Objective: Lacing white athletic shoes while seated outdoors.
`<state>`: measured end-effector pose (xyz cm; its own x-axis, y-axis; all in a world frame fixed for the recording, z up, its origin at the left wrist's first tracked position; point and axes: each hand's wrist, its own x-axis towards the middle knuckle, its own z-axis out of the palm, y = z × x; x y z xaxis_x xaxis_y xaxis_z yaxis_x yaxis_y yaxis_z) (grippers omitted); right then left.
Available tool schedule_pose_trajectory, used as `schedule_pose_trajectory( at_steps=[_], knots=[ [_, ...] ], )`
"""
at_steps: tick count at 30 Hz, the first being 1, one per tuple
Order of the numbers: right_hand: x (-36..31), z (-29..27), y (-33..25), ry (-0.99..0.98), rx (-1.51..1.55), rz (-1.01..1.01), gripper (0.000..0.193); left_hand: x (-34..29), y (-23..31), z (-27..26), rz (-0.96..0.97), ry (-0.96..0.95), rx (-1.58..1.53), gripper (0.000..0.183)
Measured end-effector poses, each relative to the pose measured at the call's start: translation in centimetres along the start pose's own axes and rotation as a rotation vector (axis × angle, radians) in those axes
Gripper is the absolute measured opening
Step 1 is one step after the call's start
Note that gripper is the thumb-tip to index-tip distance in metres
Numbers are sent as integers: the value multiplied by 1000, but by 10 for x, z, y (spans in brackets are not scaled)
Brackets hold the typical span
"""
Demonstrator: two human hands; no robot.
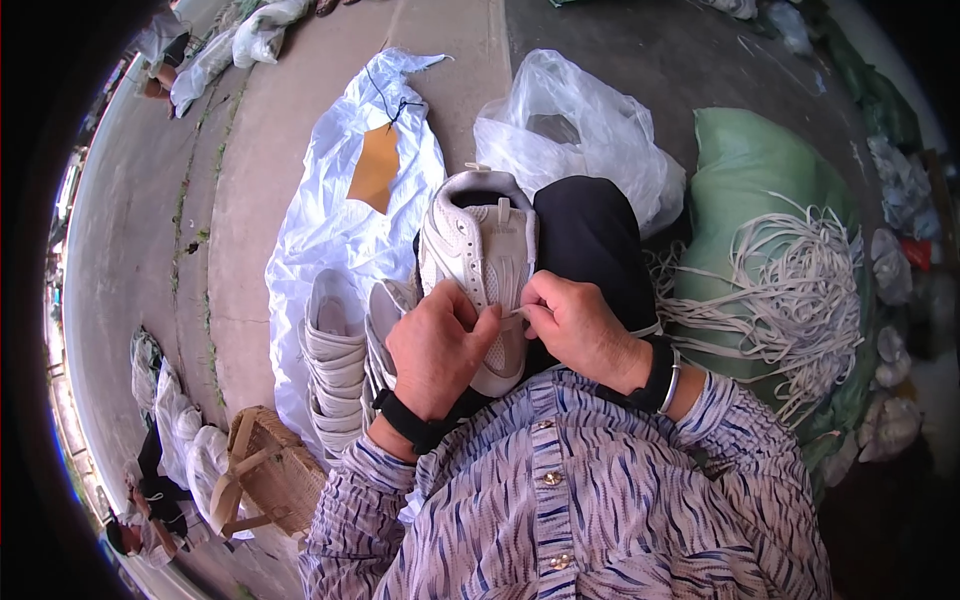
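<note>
A beige and white sneaker point(458, 228) rests on my lap, its heel pointing away from me and its toe near my shirt. My left hand point(438, 345) is closed at the sneaker's left side, thumb over the eyelet area; its fingertips are partly hidden. From the right, my right hand point(588, 328) pinches a thin pale shoelace point(515, 312) between thumb and forefinger, just above the lower eyelets. The lace runs across the shoe toward my left thumb. Beside my left wrist stand nested white shoes point(335, 370) in a stack, with another shoe point(385, 300) next to them.
A white plastic sheet point(320, 215) with a brown card point(375, 168) lies at left. A clear plastic bag point(570, 105) is ahead. At right, a tangle of pale laces point(790, 275) lies on a green sack point(765, 160). A wicker basket point(280, 480) stands lower left.
</note>
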<state>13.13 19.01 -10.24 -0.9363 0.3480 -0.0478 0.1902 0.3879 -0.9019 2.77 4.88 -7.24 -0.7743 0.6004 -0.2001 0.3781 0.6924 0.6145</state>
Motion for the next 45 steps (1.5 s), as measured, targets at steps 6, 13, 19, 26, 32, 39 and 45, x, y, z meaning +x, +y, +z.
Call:
schedule_pose_trajectory(
  at_steps=[6, 13, 19, 26, 32, 39, 45],
  knots=[
    [-1, 1, -4, -12, 65, 81, 3, 2, -3, 1, -20, -2, -8, 31],
    [-2, 5, -5, 65, -61, -5, 4, 4, -7, 3, -27, -12, -100, 30],
    [-1, 5, -13, -44, 212, 270, 5, 2, -13, 2, -34, -20, -159, 29],
    [4, 5, -21, -80, 260, 364, 6, -2, -16, 2, 50, -11, -166, 31],
    [-13, -6, -24, -64, 259, 339, 10, -8, -34, 2, 115, -121, -500, 23],
    [-6, 3, -23, -119, 394, 479, 12, -10, -45, 7, 83, -161, -550, 22],
    [0, 2, -23, -101, 513, 421, 14, -14, -37, 4, 88, -105, -464, 23]
  ],
)
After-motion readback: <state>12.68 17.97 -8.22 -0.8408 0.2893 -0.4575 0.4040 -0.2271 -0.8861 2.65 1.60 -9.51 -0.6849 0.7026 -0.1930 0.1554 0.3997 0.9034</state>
